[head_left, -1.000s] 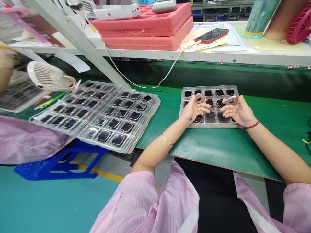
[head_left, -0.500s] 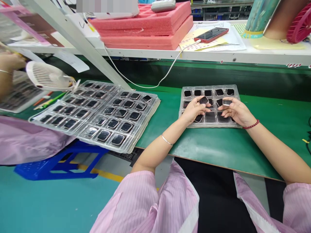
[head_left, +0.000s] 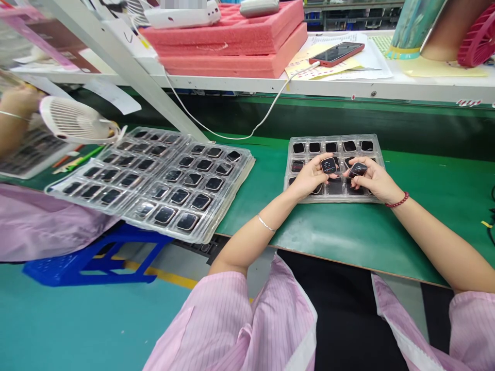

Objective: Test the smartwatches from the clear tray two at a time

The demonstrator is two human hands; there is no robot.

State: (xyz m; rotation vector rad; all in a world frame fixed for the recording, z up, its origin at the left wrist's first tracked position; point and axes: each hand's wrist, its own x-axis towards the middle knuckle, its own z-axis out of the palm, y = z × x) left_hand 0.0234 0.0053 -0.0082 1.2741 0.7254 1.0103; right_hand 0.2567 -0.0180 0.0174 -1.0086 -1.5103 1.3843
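Observation:
My left hand (head_left: 309, 179) pinches a smartwatch case (head_left: 328, 165) whose dark screen is lit with small white marks and faces up at me. A second watch case (head_left: 358, 170), tilted and with a dark face, is held between the fingers of my right hand (head_left: 374, 180). Both hands are just above a clear plastic tray (head_left: 335, 199) on the green bench. Rows of dark-faced watch cases fill many of its pockets; a couple of pockets below the hands look bare. My fingers and wrists hide part of the tray.
To the left lie clear trays (head_left: 207, 234) full of watch cases. Beyond them are a white fan (head_left: 73, 118) and a co-worker's hand (head_left: 19, 105). A shelf (head_left: 232, 86) above the bench bears red foam blocks (head_left: 228, 51) and a phone (head_left: 338, 54) with a hanging white cable (head_left: 266, 116).
Both watch cases have turned in my fingers, so their faces now show more towards me. The left one's screen now shows lit marks. My arms have hardly shifted.

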